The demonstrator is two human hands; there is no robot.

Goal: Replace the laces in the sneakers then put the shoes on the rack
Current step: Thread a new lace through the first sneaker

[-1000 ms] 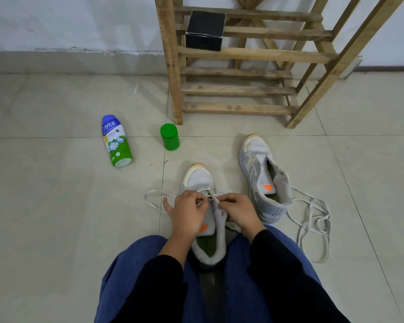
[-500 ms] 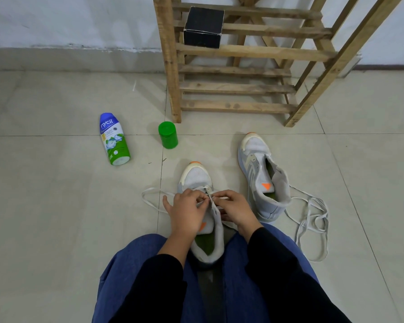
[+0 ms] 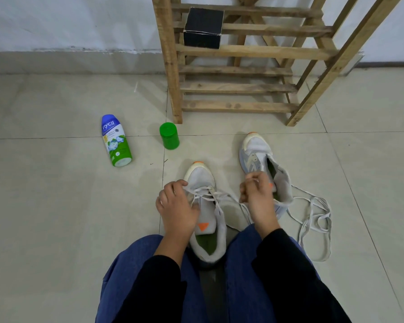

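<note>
Two sneakers sit on the tiled floor (image 3: 56, 206), toes pointing at the wooden rack (image 3: 238, 106). The near sneaker (image 3: 202, 176) is wedged between the person's knees, likely so that it stays put while its lace (image 3: 205, 190) is worked. That lace crosses only the lowest eyelets. The left hand (image 3: 176, 206) has its fingers curled around one end beside the shoe's left edge. The right hand (image 3: 258, 197) pinches the other end, drawn out to the right and raised, and both strands look taut, so I judge that this is a tightening pull to even the ends.

The second sneaker (image 3: 254, 150) stands just right of the first, partly behind the right hand, its tongue slack and eyelets bare. A loose lace (image 3: 318, 216) lies in loops on the floor to its right, near enough to reach.

Open floor lies on both sides for the arms to spread. Ahead, a green jar (image 3: 169, 136) stands near the rack's left post and a bottle (image 3: 116, 141) lies further left — both off the straight path to the rack. A black box (image 3: 203, 26) fills part of an upper shelf, while the lower slats are bare.
</note>
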